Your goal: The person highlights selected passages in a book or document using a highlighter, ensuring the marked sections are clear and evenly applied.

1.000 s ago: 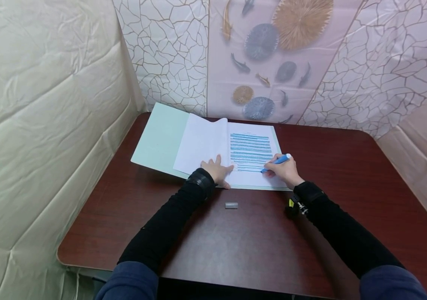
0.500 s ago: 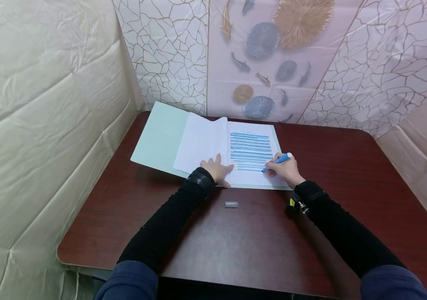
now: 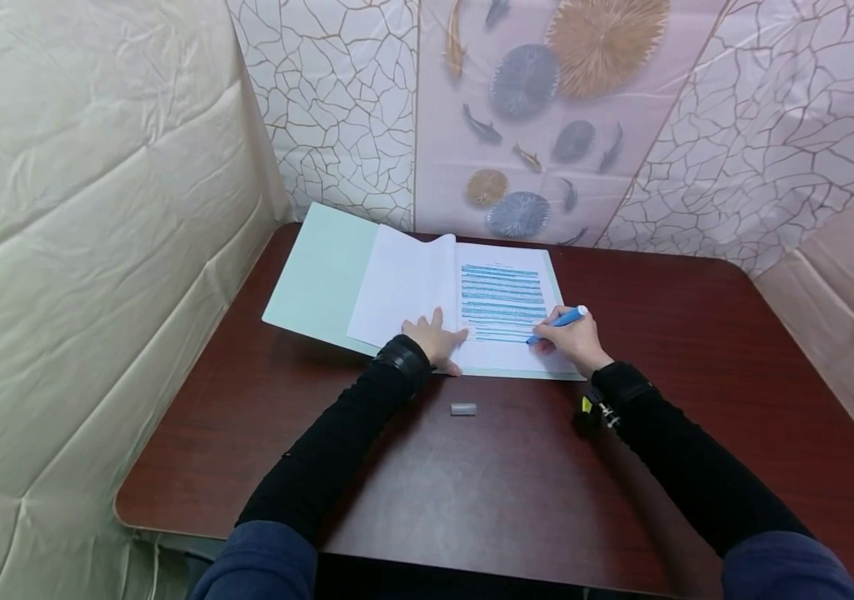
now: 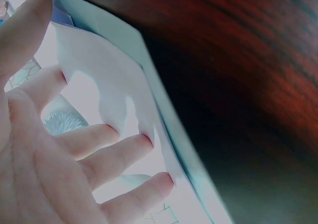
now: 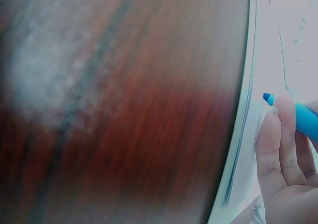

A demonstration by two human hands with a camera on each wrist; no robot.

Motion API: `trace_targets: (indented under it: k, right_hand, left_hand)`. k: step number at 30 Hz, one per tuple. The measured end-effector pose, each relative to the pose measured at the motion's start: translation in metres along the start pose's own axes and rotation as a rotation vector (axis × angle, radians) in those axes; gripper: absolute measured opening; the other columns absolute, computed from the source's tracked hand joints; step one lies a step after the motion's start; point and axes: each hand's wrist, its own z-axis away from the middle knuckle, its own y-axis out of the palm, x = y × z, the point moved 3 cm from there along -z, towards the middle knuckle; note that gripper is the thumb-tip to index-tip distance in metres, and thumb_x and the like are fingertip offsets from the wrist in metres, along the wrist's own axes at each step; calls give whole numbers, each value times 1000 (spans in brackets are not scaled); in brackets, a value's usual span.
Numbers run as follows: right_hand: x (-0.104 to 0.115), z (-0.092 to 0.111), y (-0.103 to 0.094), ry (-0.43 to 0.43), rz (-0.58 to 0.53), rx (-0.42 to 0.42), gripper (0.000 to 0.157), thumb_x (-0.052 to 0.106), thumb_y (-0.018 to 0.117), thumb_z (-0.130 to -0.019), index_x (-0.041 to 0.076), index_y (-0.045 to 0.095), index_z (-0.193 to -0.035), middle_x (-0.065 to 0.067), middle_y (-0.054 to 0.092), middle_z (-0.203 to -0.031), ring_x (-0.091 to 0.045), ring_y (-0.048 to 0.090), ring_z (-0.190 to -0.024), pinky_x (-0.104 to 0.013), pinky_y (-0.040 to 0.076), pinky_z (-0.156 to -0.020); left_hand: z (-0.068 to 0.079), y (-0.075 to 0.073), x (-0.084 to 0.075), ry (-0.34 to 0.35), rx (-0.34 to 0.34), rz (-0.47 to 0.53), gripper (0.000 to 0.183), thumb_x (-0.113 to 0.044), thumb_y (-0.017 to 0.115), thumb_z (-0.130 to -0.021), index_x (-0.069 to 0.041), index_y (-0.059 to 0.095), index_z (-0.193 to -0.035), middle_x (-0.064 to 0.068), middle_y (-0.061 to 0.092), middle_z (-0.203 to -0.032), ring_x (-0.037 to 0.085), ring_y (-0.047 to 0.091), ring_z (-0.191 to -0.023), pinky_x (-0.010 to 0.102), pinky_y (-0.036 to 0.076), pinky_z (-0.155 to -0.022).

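A blue highlighter (image 3: 568,317) is pinched in my right hand (image 3: 575,343), its tip on the lower lines of a printed page (image 3: 501,300). Blue strokes cover most of the page's text. My left hand (image 3: 434,340) rests with spread fingers near the bottom of the turned-back white sheet (image 3: 404,287). In the left wrist view the fingertips (image 4: 163,182) touch this paper. Both sheets lie in an open pale green folder (image 3: 325,271). The right wrist view shows the highlighter's blue tip (image 5: 269,99) between thumb and fingers.
A small grey cap-like cylinder (image 3: 463,409) lies on the dark red-brown table (image 3: 471,492), in front of the folder. Near the right wrist is a small black and yellow item (image 3: 586,407), partly hidden by the sleeve. Patterned fabric (image 3: 516,125) hangs behind the table.
My right hand has slid slightly to the right with the highlighter, its tip moving along a low line of text. The left hand, folder and grey cylinder stay in place.
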Motion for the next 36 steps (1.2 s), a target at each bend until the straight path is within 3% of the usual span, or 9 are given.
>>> trace_targets:
  k: [36]
  right_hand:
    - [-4, 1, -8, 13, 59, -18, 17, 15, 69, -84, 0, 59, -85, -16, 74, -80, -13, 70, -61, -29, 57, -62]
  left_hand:
    - [2, 0, 0, 2, 7, 10, 82, -51, 65, -87, -36, 21, -154, 14, 9, -163, 35, 24, -146, 54, 24, -114]
